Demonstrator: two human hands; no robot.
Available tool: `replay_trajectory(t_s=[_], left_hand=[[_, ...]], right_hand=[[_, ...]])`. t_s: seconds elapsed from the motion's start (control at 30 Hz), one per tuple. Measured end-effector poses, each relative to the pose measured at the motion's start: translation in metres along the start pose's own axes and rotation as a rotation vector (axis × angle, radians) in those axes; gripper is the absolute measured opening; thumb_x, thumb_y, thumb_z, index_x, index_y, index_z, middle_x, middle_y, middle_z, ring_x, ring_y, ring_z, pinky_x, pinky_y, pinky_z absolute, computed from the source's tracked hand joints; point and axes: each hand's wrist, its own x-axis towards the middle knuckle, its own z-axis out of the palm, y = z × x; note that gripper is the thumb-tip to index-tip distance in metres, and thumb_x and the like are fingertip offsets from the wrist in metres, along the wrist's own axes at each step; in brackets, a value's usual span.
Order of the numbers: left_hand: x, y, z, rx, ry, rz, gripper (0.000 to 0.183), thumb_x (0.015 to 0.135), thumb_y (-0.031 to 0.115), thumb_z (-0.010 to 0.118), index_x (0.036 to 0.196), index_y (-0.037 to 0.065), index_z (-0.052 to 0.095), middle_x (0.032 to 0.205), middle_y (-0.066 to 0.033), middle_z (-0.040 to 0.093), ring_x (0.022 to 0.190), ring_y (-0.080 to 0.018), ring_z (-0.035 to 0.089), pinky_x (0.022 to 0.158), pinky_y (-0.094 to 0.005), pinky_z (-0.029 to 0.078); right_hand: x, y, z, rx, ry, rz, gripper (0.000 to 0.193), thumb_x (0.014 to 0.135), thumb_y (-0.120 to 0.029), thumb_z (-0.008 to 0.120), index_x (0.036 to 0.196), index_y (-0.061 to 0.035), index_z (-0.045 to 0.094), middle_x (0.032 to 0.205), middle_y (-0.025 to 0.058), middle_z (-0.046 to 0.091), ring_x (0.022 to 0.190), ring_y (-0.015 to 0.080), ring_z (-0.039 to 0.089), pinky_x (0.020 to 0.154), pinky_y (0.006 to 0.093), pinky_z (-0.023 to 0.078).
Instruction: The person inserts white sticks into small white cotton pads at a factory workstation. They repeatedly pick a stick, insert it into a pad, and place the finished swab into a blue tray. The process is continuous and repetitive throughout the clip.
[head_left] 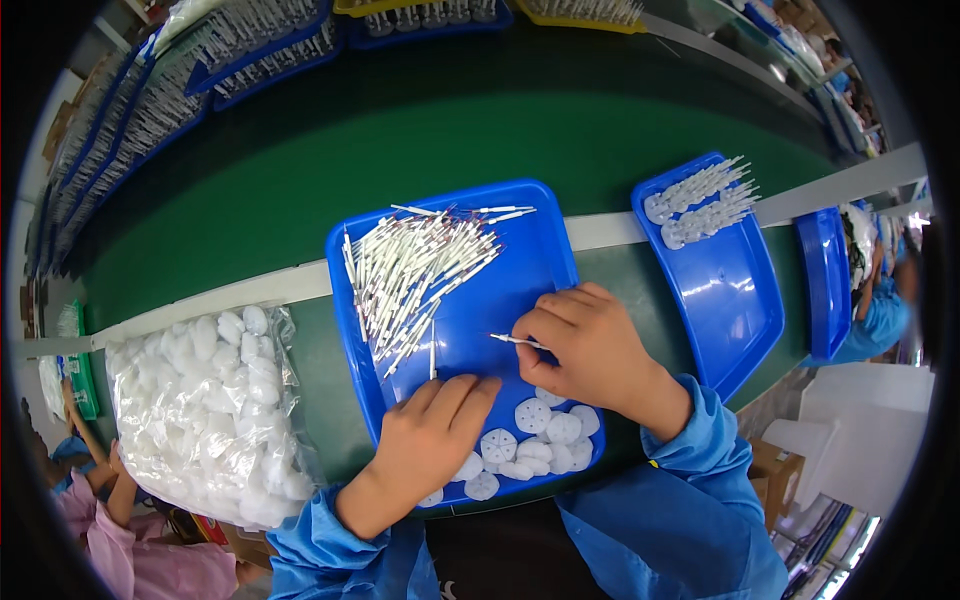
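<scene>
My right hand (585, 345): fingers narrowed on a thin white stick (515, 341), above the blue tray (535, 265) | my left hand (425, 435): curled near white discs (498, 445), grip hidden, can't tell | I'd pinch lightly, keeping the fine tip unbent.

From where I stand, the worker is dressed in bright blue: the left sleeve (315, 545) and the right sleeve (705, 435) are both long, made of smooth cloth with a slight sheen, and crumpled into soft folds toward the wrists. The left hand (432, 430) and right hand (592, 350) are bare beyond the cuffs. A broad blue front panel (665, 545) has a slanting edge beside black cloth (500, 550), which bears a small pale marking (447, 589) low down. A tiny yellow spot (653, 463) shows near the right sleeve.
</scene>
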Motion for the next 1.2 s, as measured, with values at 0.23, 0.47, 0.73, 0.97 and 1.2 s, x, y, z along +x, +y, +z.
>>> replay_trajectory(t_s=[0.23,0.47,0.73,0.97,1.2], left_hand=[[0.044,-0.034,-0.025,-0.751,0.172,-0.327,0.042,0.091,-0.013,0.053,0.124,0.003,0.073,0.100,-0.0072,0.069,0.087,-0.0138,0.070,0.068,-0.0262,0.057],[0.053,-0.032,-0.010,-1.115,0.377,-0.475,0.043,0.099,-0.011,0.064,0.139,0.001,0.067,0.115,-0.0056,0.068,0.105,-0.0103,0.069,0.081,-0.0232,0.061],[0.047,-0.037,-0.009,-1.071,0.447,-0.446,0.036,0.100,-0.009,0.069,0.135,-0.001,0.073,0.121,-0.0083,0.067,0.108,-0.0145,0.071,0.082,-0.0249,0.064],[0.048,-0.044,-0.007,-0.726,0.509,-0.274,0.039,0.095,-0.012,0.073,0.130,0.003,0.078,0.119,-0.0088,0.068,0.107,-0.0171,0.072,0.080,-0.0267,0.064],[0.050,-0.046,-0.009,-0.595,0.519,-0.206,0.041,0.091,-0.011,0.076,0.128,0.005,0.081,0.112,-0.0128,0.078,0.094,-0.0190,0.072,0.074,-0.0290,0.061]], right_hand=[[0.024,-0.001,0.003,0.631,0.177,0.124,0.028,0.091,-0.003,0.083,0.118,-0.0084,0.082,0.089,0.0086,0.078,0.075,0.0205,0.074,0.068,0.0318,0.057],[0.045,-0.012,0.019,0.435,0.229,-0.033,0.030,0.085,0.002,0.085,0.114,-0.0042,0.081,0.089,0.0080,0.079,0.072,0.0192,0.073,0.068,0.0309,0.056],[0.038,-0.011,0.028,0.222,0.308,-0.019,0.027,0.081,-0.006,0.087,0.106,-0.0134,0.082,0.072,-0.0003,0.074,0.059,0.0158,0.069,0.059,0.0303,0.050],[0.039,-0.014,0.022,0.175,0.323,-0.020,0.024,0.082,-0.006,0.087,0.105,-0.0119,0.083,0.068,-0.0002,0.071,0.056,0.0156,0.068,0.057,0.0299,0.049],[0.042,-0.015,0.025,0.274,0.236,0.096,0.015,0.087,-0.014,0.090,0.098,-0.0094,0.082,0.070,0.0031,0.073,0.057,0.0185,0.069,0.056,0.0313,0.051]])
